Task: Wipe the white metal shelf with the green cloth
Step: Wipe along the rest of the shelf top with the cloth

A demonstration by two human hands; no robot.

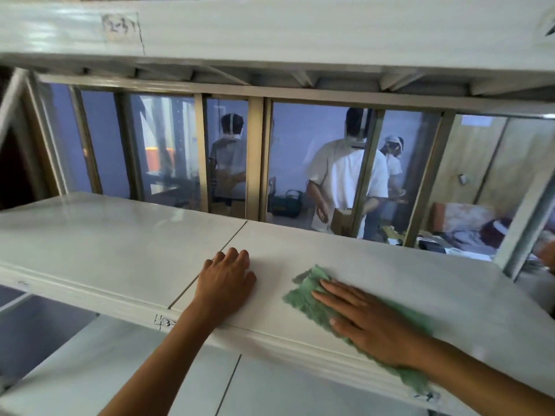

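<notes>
Head view: right hand (369, 322), fingers straight, flat on green cloth (303, 298) near shelf (120, 244) front edge; left hand (226, 280) spread alongside.

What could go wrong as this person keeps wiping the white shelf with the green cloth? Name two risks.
1. The green cloth hangs over the shelf's front edge under the flat right hand; it might slip off.
2. The left hand rests near the panel seam, so the area beneath it could be left unwiped.
</notes>
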